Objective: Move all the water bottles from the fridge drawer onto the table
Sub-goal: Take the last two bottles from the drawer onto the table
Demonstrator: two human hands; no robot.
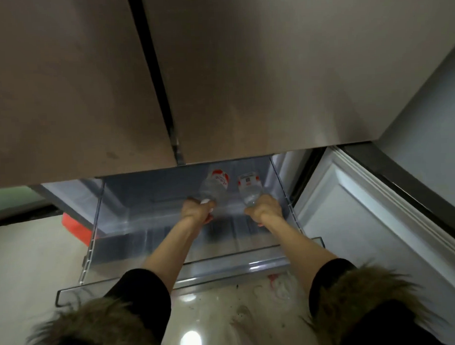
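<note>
Fingers (196,208) grip left bottle (214,185) neck | right hand (264,209) likewise (seemingly)

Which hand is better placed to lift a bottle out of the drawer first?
Neither clearly: the left hand grips one clear plastic red-labelled bottle, the right hand the other, both at the neck.

Two red-labelled bottles (214,187) in drawer (173,277)

The clear drawer (191,274) stands pulled out and open on top. The closed fridge doors (218,82) overhang its rear, where two water bottles (215,185) stand; its left half offers free room.
</note>
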